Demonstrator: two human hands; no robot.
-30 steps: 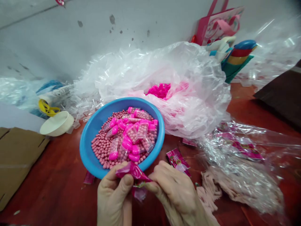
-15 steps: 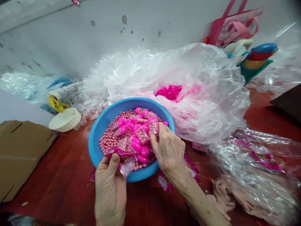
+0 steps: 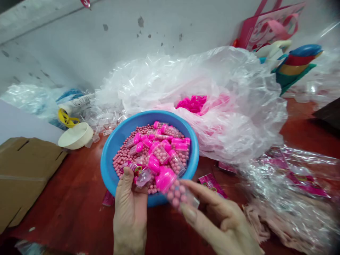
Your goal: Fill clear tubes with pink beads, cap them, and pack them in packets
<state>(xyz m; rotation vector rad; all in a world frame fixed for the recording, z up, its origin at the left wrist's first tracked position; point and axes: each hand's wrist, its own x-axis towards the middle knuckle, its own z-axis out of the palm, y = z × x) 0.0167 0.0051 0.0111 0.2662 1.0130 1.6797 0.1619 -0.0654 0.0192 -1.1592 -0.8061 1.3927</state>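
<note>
A blue basin (image 3: 107,177) holds small pink beads (image 3: 120,157) and several clear bottles with bright pink caps (image 3: 160,153). At its near left rim, my left hand (image 3: 131,209) pinches a small magenta packet (image 3: 138,170) with a clear piece at its end. My right hand (image 3: 217,216), at the basin's near right, grips a bead-filled bottle (image 3: 176,193) between thumb and fingers. That bottle is tilted, its pink cap pointing up and left toward the packet.
Behind the basin lies a large clear plastic bag (image 3: 239,81) with pink pieces inside. A white bowl (image 3: 75,136) and a cardboard box (image 3: 26,173) stand left. Magenta packets (image 3: 212,184) and crinkled clear wrapping (image 3: 281,187) lie right.
My right hand has moved from inside the basin toward me, bringing a bottle over the near rim. My left hand, still with the packet, has shifted slightly right.
</note>
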